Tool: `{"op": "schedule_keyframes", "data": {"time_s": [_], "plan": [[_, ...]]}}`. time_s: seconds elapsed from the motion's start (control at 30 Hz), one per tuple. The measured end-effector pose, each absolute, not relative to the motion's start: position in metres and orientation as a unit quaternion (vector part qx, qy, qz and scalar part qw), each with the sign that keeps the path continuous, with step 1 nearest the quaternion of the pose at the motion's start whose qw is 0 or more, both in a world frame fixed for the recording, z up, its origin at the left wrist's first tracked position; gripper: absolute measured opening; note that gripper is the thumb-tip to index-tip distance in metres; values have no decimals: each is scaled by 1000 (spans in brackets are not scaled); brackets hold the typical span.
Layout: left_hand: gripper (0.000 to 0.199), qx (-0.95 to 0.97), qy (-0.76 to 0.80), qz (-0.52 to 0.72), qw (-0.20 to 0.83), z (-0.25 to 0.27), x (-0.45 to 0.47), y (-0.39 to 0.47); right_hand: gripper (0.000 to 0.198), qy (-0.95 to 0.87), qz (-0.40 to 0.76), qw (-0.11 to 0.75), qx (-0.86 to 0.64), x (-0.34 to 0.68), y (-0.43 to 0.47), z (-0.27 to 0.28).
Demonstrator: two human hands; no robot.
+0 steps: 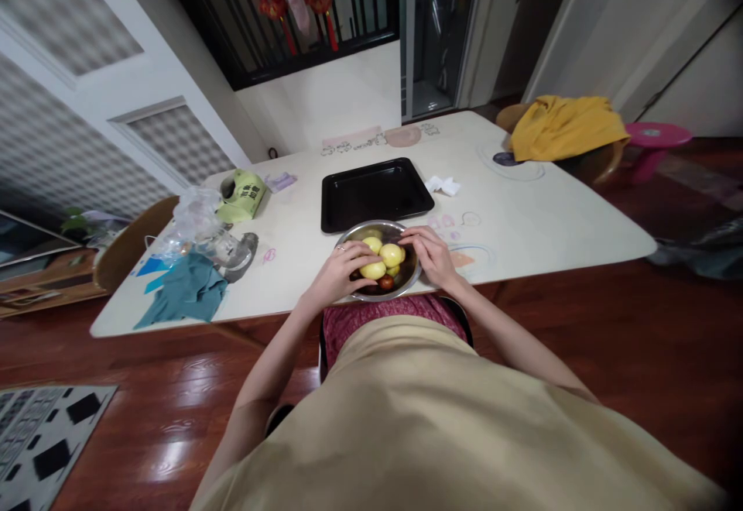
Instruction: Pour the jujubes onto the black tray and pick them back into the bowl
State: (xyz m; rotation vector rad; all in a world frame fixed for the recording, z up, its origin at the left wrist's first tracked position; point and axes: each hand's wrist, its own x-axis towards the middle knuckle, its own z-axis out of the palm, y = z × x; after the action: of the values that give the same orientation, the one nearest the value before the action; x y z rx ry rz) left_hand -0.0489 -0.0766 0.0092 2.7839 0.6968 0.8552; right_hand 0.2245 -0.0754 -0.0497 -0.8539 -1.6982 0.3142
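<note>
A round metal bowl (416,271) stands at the table's near edge, in front of my body. In it lie several smooth yellow fruits, perhaps lemons, a small red fruit (386,282) like a cherry tomato, and something greenish. My left hand (340,272) reaches over the bowl's left rim, with its fingers and thumb around the front-left yellow fruit (372,270). On the other side, my right hand (433,257) is curled over the right rim, its fingertips at the inner wall. Just beyond the bowl lies a black baking tray (374,192), with nothing on it.
The white table (557,224) carries a crumpled tissue (444,186), a purple packet (281,182), a green bag (244,195), clear plastic bags (197,213) and a teal cloth (189,290). A yellow garment (566,128) hangs over a chair at the right, near a pink stool (659,135).
</note>
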Motion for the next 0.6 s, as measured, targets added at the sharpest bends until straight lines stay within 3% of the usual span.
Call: {"op": "schedule_keyframes", "data": {"time_s": [0.6], "plan": [[54, 863, 254, 420, 122, -8, -56, -77, 51, -723, 130, 574, -362, 226, -76, -50]]}}
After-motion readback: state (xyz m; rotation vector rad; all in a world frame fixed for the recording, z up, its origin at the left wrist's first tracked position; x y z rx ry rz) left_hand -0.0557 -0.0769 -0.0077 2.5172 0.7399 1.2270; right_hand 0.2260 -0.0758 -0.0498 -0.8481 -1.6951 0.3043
